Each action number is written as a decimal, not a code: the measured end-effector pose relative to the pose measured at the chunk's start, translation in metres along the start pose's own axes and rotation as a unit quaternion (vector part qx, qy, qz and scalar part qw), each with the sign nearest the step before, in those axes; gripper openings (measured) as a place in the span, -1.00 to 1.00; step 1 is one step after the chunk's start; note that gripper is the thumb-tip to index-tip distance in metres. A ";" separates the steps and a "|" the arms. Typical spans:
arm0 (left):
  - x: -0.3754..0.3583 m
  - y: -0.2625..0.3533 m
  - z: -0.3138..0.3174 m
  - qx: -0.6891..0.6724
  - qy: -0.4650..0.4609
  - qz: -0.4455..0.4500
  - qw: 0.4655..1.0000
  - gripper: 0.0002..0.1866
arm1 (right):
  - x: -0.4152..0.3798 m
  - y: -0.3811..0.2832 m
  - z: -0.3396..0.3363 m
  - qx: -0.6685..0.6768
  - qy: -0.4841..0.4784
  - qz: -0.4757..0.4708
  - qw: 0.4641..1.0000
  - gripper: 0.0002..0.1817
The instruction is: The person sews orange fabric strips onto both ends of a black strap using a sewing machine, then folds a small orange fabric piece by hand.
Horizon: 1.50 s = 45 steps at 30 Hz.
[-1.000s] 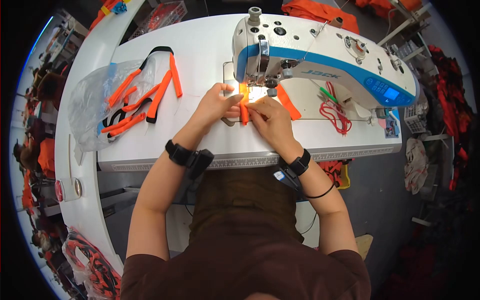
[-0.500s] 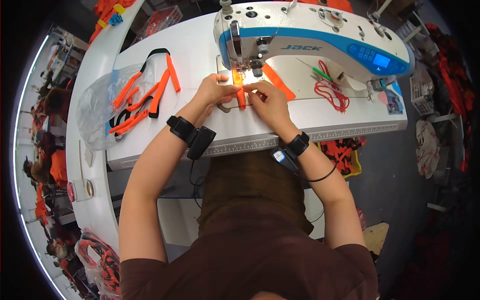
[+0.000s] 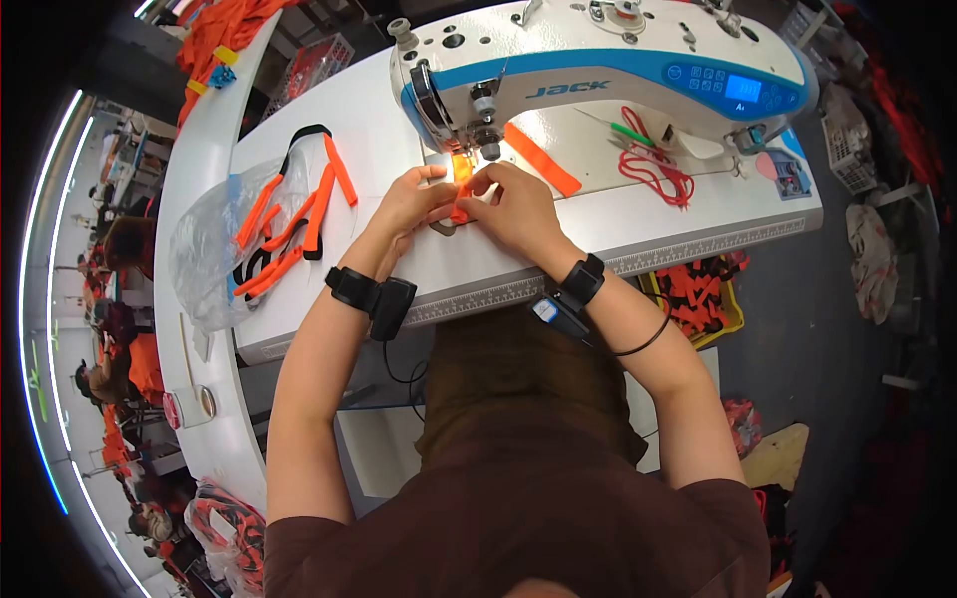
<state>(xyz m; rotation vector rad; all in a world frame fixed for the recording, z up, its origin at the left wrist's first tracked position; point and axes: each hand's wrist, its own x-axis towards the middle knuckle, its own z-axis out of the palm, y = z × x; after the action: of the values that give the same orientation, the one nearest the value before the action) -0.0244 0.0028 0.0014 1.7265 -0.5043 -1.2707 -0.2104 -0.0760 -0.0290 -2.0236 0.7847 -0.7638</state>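
A narrow orange fabric strip [image 3: 462, 211] lies under the needle area of the white and blue sewing machine [image 3: 558, 85], lit by its lamp. My left hand [image 3: 411, 202] is at the strip's left side, thumb and fingers drawn together at its edge. From the right, my right hand [image 3: 513, 207] pinches the same strip just in front of the presser foot, fingers curled. The fingertips of both hands nearly meet there and partly cover the strip. Another flat orange piece [image 3: 543, 159] rests on the machine bed behind my right hand.
Orange and black straps [image 3: 317, 204] lie beside a clear plastic bag [image 3: 199, 249] on the left. A red cord [image 3: 653, 174] and a green-handled tool [image 3: 630, 133] sit under the machine arm. Below the table's right edge stands a yellow crate [image 3: 733, 311] of orange and black pieces.
The view has shifted slightly. My right hand has moved in closer to my left, its fingers more curled over the strip, and less of the strip shows in front of them.
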 end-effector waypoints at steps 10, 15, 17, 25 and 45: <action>-0.001 0.000 -0.003 -0.025 -0.017 -0.009 1.000 -0.43 | 0.000 0.012 0.007 -0.016 0.008 -0.041 0.999 -0.88; -0.001 -0.004 -0.001 -0.047 -0.018 0.012 0.999 -0.39 | 0.000 0.018 0.022 -0.075 0.045 -0.109 0.990 -0.90; 0.000 -0.005 -0.001 -0.048 -0.017 0.018 0.999 -0.41 | 0.002 0.019 0.025 -0.095 0.046 -0.115 0.988 -0.89; -0.005 -0.014 0.001 -0.038 0.009 0.035 0.999 -0.48 | 0.008 0.018 0.002 -0.043 -0.006 -0.074 0.996 -0.84; -0.036 -0.062 0.052 -0.020 0.138 0.284 0.949 -0.78 | 0.013 0.011 -0.001 0.029 -0.027 0.040 0.998 -0.78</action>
<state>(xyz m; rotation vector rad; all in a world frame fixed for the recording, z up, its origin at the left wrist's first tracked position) -0.0964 0.0388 -0.0348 1.5356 -0.7358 -0.6151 -0.2059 -0.0915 -0.0349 -1.9408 0.8001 -0.6766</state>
